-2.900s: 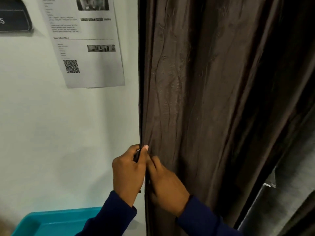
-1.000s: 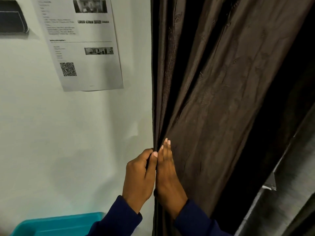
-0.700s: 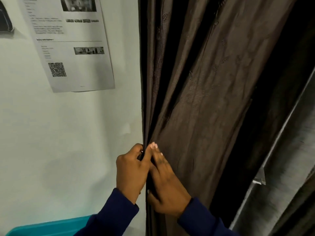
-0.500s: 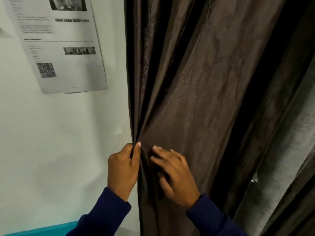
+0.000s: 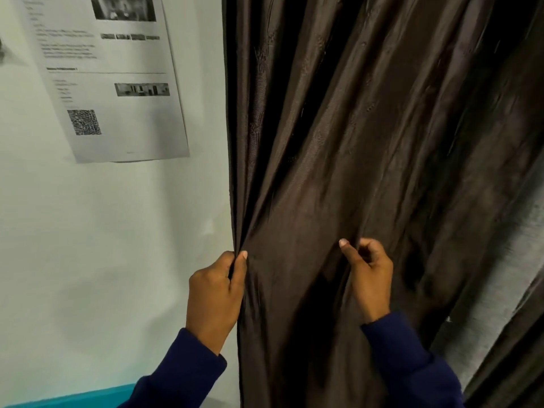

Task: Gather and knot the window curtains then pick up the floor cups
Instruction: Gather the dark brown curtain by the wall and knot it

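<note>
Dark brown curtain [image 5: 353,172] hangs at centre and right, its left edge against the pale wall [image 5: 103,245]; left hand [image 5: 213,293] pinches that edge between thumb and curled fingers [image 5: 225,260]; right hand [image 5: 369,275], well apart to the right, pinches a fold of the same cloth, fingers curled. A printed notice [image 5: 117,83] is fixed to the wall at far left; a teal strip [image 5: 73,397] at bottom left is possibly a bin rim; both sleeves [image 5: 412,363] are navy.
</note>
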